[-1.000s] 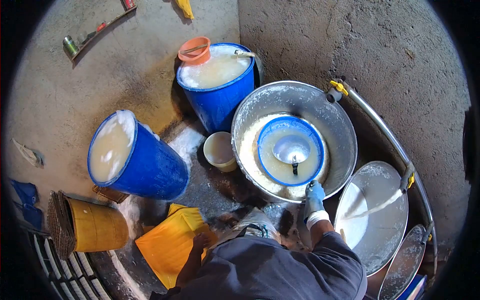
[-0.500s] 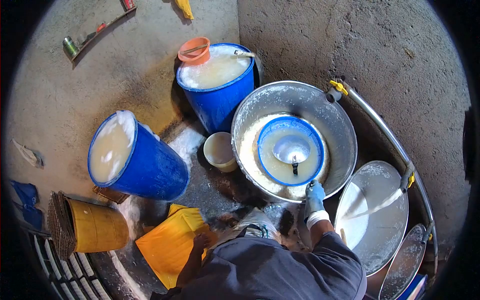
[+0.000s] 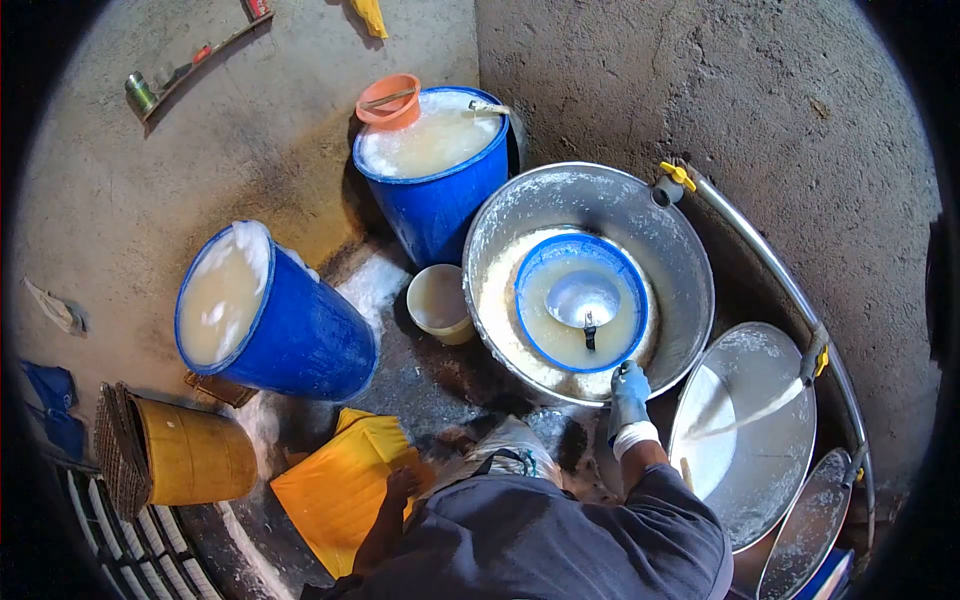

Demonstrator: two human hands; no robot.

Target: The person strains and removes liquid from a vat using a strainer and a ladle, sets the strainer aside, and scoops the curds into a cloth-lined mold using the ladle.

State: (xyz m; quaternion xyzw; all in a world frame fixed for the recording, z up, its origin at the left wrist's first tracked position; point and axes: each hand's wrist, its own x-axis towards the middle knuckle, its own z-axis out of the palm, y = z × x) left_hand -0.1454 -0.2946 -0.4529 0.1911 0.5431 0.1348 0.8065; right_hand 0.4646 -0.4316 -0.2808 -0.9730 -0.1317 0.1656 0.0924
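Observation:
My right hand [image 3: 629, 392], in a pale blue glove with a white cuff, is closed at the near rim of a large metal vat [image 3: 690, 250]. Inside the vat stands a blue-rimmed tub [image 3: 522, 300] of cloudy liquid. A metal bowl [image 3: 580, 297] with a short black handle [image 3: 590, 340] sits in that liquid, a little apart from my glove. My left hand [image 3: 402, 483] is bare and hangs low beside an orange-yellow sheet [image 3: 325, 490]. Its fingers look loose, with nothing visible in them; shadow hides detail.
Two blue barrels [image 3: 310, 340] [image 3: 430, 210] hold whitish, frothy liquid; an orange basin [image 3: 390, 108] sits on the far one. Near the vat is a small white bucket [image 3: 440, 320]. Liquid pours from a valved pipe [image 3: 755, 240] into a second metal vat [image 3: 765, 480]. A yellow bucket [image 3: 205, 450] lies left.

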